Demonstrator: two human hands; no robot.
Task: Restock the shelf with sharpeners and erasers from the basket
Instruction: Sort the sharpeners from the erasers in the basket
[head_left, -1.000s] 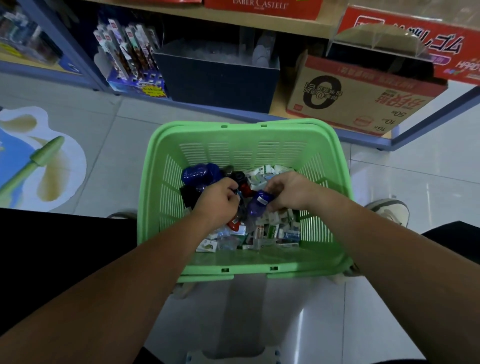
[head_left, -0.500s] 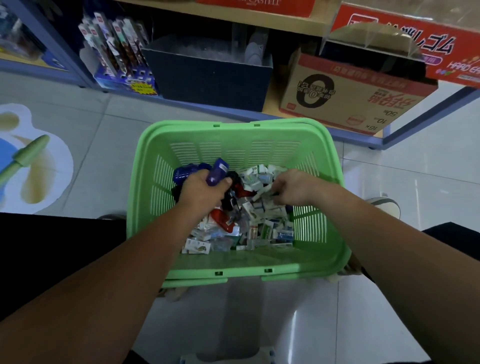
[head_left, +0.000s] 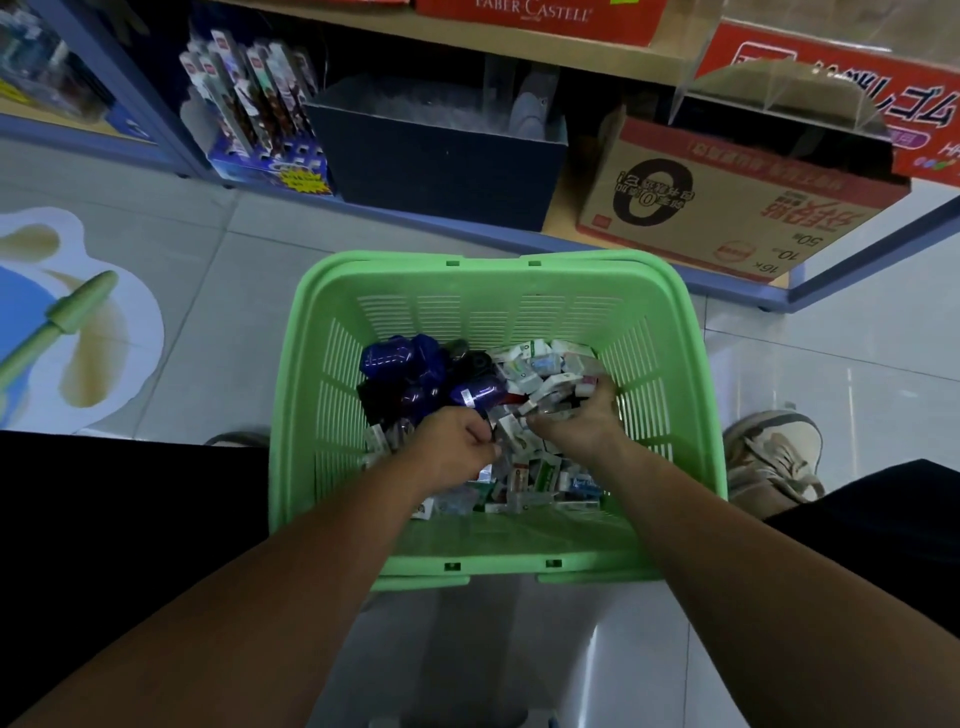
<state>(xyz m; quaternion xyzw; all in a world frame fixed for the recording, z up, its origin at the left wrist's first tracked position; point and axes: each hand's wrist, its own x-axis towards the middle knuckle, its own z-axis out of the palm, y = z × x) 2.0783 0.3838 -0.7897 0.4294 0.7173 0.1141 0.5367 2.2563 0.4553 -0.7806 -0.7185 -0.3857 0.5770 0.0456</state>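
While the right hand (head_left: 576, 423) grips white boxed erasers (head_left: 530, 375) beside glossy blue sharpeners (head_left: 389, 356), the left hand (head_left: 449, 453) curls, contents unclear.

"FABER CASTELL" is printed in pale letters on the red box (head_left: 535, 13) set on the shelf (head_left: 571, 52). On the cardboard box (head_left: 727, 202) a large "0", "16K", "10" and "50" are printed upside down. "ゴム" is shown inverted on the red sign (head_left: 883, 104)

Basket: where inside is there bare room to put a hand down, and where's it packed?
Only a bare strip of floor between the pile and the near wall of the basket. The far left is heaped with blue sharpeners, the far right with boxed erasers, and the left hand and right hand fill the middle.
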